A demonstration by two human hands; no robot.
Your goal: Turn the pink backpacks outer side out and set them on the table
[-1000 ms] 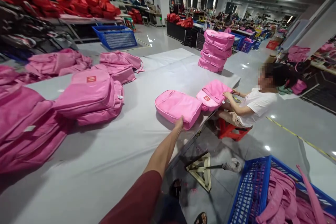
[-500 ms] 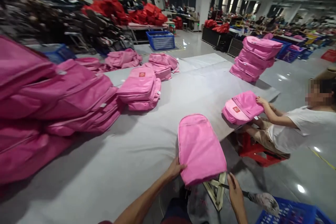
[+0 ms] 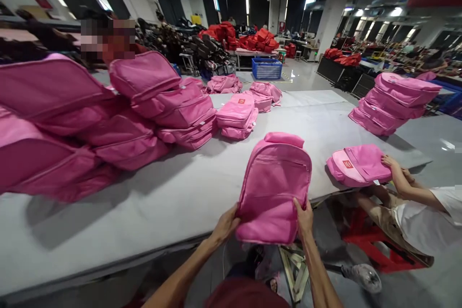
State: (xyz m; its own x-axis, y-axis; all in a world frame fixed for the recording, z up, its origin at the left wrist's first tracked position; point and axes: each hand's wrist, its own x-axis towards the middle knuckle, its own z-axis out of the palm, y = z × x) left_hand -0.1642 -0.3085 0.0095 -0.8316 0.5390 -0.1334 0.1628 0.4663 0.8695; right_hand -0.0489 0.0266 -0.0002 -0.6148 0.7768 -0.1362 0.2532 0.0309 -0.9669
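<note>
A pink backpack (image 3: 270,192) is tilted up in front of me at the table's near edge, its zippered side toward me. My left hand (image 3: 228,221) grips its lower left side, fingers partly hidden behind it. On the lower right side my right hand (image 3: 303,216) holds it, thumb on the fabric. Left of it lies another pink backpack (image 3: 238,115) with a red label. To the right a pink backpack with a red label (image 3: 347,164) lies under a co-worker's hands (image 3: 393,163).
Large piles of pink backpacks (image 3: 126,139) cover the left of the grey table (image 3: 173,202). A pink stack (image 3: 393,103) stands at the right. The co-worker sits on a red stool (image 3: 382,250). Below are a wooden frame (image 3: 294,274) and a clear plastic bottle (image 3: 366,276).
The backpack has been turned from its plain side to its zippered side and raised. My right hand has come up onto its right side. My view has swung left.
</note>
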